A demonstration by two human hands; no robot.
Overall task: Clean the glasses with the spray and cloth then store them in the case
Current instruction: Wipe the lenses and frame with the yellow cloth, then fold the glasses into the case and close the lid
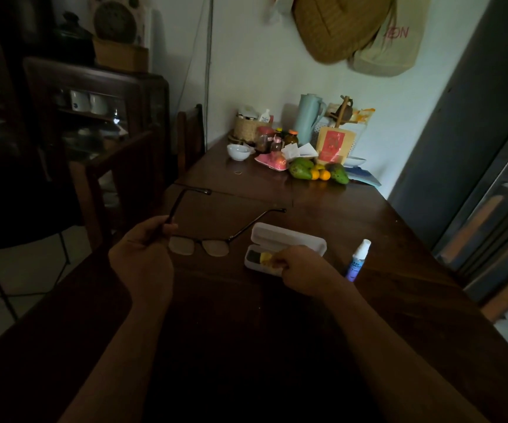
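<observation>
My left hand (144, 254) is shut on the glasses (213, 246), gripping them at one temple hinge above the dark wooden table (399, 270); both arms of the frame are spread open and point away from me. A white glasses case (289, 239) lies open to the right of the lenses. My right hand (301, 267) reaches into the case and pinches a yellow cloth (266, 258) lying inside it. A small blue spray bottle (358, 259) with a white cap stands upright just right of the case.
At the table's far end are a white bowl (239, 151), jars, a pale blue jug (307, 117), a red-and-tan pouch (333, 145) and green and orange fruit (316, 172). Wooden chairs (130, 184) stand along the left side. A dark cabinet (94, 96) is beyond them.
</observation>
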